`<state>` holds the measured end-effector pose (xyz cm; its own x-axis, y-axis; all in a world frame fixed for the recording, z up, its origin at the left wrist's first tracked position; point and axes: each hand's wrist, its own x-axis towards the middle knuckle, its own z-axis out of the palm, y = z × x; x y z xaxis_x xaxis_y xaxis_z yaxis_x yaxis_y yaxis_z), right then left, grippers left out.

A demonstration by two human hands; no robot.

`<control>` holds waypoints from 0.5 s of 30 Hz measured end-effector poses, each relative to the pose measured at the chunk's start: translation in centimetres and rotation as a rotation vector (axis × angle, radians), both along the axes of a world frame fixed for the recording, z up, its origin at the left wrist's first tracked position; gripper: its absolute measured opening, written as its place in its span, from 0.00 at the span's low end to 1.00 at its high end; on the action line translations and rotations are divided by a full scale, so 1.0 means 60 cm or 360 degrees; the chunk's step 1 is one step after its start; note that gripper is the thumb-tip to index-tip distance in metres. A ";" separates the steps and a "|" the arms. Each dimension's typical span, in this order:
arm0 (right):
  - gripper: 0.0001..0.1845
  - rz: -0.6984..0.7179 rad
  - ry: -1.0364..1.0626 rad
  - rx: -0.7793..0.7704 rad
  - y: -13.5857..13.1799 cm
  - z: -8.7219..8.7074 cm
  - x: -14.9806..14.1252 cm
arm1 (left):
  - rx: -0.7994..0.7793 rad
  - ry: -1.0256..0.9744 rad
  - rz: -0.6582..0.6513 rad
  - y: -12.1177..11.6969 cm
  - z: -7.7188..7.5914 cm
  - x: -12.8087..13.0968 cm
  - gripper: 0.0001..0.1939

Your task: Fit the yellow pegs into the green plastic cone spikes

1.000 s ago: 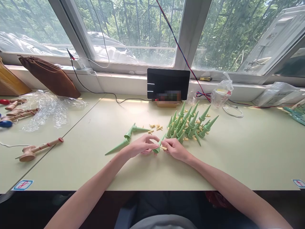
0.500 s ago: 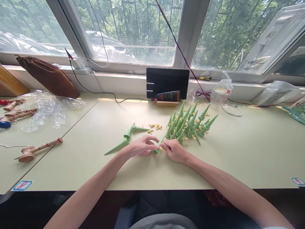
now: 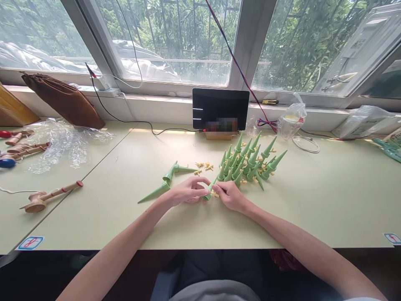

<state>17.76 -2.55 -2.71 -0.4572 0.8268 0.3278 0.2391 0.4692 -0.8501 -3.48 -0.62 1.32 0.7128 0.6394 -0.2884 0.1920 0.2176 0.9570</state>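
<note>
Left grip (image 3: 188, 192) is clamping a green cone (image 3: 207, 196) at lower centre, right grip (image 3: 232, 195) pinching a yellow peg (image 3: 215, 194); any skewed pressure is risking slippage

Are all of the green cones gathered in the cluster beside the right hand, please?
No, three green cones lie apart on the table, near the left hand.

green cones (image 3: 153, 192) – smooth plastic, kendama (image 3: 36, 201) – wood
</note>
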 end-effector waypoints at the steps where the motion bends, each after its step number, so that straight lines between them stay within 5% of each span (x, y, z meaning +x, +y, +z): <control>1: 0.23 -0.0006 0.0020 -0.0046 0.000 0.001 0.000 | 0.0002 -0.0005 0.0002 0.000 -0.001 0.000 0.21; 15: 0.25 0.0071 0.0454 -0.0711 0.001 0.009 0.000 | 0.0272 -0.0093 0.0041 -0.003 -0.005 0.010 0.22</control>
<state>17.74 -2.50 -2.15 -0.4394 0.8960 0.0648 -0.0430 0.0510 -0.9978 -2.88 -0.77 1.05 0.7079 0.6938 -0.1324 0.1313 0.0548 0.9898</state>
